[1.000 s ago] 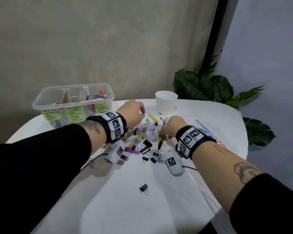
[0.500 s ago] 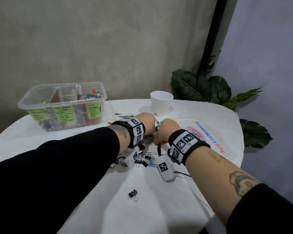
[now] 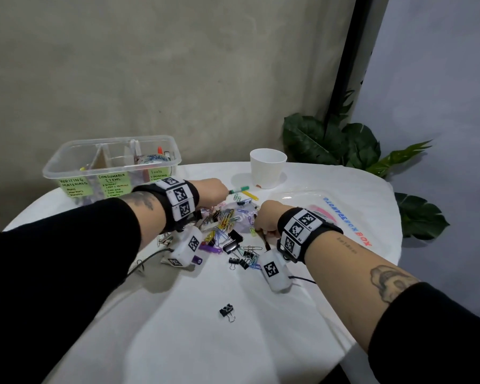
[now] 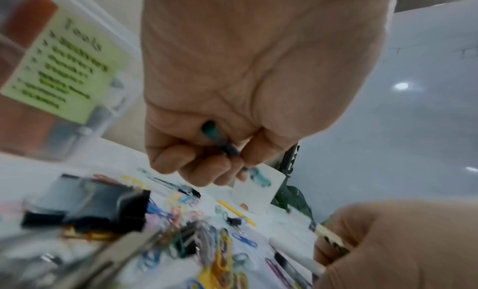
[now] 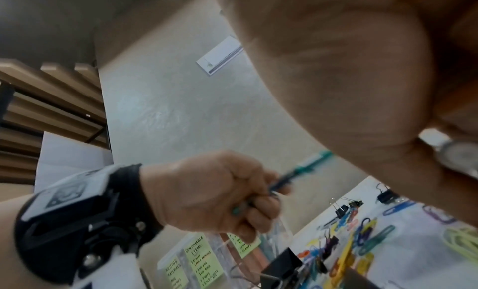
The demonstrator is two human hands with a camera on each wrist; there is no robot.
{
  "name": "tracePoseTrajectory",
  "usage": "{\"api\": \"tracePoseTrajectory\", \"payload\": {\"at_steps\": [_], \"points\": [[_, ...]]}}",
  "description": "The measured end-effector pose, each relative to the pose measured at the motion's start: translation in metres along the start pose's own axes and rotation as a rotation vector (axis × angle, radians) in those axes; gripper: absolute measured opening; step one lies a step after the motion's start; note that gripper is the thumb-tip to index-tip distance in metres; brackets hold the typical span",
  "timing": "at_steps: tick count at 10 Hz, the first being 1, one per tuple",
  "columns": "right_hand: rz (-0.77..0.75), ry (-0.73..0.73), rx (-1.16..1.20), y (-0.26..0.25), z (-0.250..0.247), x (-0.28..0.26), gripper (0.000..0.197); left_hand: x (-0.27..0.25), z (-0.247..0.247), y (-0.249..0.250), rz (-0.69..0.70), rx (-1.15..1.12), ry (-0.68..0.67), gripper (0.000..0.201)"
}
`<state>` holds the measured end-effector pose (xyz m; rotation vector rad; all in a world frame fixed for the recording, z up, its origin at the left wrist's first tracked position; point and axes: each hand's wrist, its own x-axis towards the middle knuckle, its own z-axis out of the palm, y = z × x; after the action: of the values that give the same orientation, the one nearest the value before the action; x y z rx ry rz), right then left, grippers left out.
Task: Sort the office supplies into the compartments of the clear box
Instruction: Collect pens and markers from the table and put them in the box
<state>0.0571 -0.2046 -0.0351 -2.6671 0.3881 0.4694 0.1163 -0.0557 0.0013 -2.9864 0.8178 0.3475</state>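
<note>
The clear box (image 3: 94, 175) stands at the table's back left, with green labels for writing materials, consumable items and tools. My left hand (image 3: 224, 193) hovers to the right of it and grips a green pen (image 3: 238, 189), whose tip points right. The left wrist view shows the fingers (image 4: 196, 166) curled round that pen (image 4: 213, 133). My right hand (image 3: 261, 225) sits at the right side of the pile of clips (image 3: 226, 230) and holds a thin pen (image 3: 267, 243). Most of that pen is hidden in the fist.
A white cup (image 3: 268, 168) stands behind the pile. The box's clear lid (image 3: 311, 199) lies to the right. One black binder clip (image 3: 227, 312) lies alone nearer to me. Leafy plants (image 3: 330, 142) stand beyond the table's right edge.
The two hands met over the pile half a second ago. Now the left hand has drawn away to the left with the green pen in its grip.
</note>
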Motion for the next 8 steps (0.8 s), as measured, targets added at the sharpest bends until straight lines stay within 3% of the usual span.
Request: {"api": "tracePoseTrajectory", "payload": {"at_steps": [1,2,3,4,5,6,8], "points": [[-0.051,-0.009,0.023,-0.002,0.000,-0.005,0.027,-0.020,-0.007,-0.019,-0.212,-0.658,0.083,0.023],[-0.044,-0.027,0.130,-0.013,0.000,-0.010,0.028,-0.022,-0.006,-0.039,-0.266,-0.934,0.067,0.044],[0.003,-0.017,0.445,-0.030,-0.002,-0.013,0.022,-0.029,-0.001,-0.051,-0.216,-1.185,0.007,0.049],[-0.073,-0.030,0.783,-0.053,-0.004,-0.017,0.012,-0.045,0.002,-0.052,-0.141,-1.372,-0.137,0.043],[-0.224,-0.091,0.841,-0.078,-0.007,-0.024,0.015,-0.055,0.003,-0.052,0.000,-1.593,-0.284,0.036],[-0.347,-0.169,0.772,-0.097,-0.009,-0.030,0.013,-0.065,0.002,-0.051,0.053,-1.753,-0.262,0.030],[-0.434,-0.245,0.895,-0.120,-0.014,-0.030,0.005,-0.083,-0.010,-0.062,0.122,-1.860,-0.077,0.025]]}}
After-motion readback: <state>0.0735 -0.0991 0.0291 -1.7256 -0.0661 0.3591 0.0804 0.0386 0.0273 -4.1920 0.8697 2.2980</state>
